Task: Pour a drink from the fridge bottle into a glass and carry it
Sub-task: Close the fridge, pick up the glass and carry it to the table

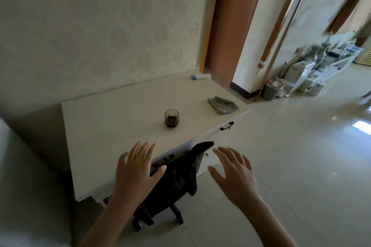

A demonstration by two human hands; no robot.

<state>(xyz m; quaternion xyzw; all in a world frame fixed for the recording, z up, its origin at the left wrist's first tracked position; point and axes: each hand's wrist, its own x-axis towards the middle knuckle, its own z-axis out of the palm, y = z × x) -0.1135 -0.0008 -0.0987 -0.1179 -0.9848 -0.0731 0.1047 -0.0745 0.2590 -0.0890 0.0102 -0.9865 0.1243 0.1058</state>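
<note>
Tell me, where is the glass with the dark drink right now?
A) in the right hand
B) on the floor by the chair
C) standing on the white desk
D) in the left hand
C: the glass stands upright on the white desk, while the left hand and the right hand are both open and empty, nearer the camera.

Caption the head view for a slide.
Both hands, left and right, open above chair; filled glass on desk.
</note>
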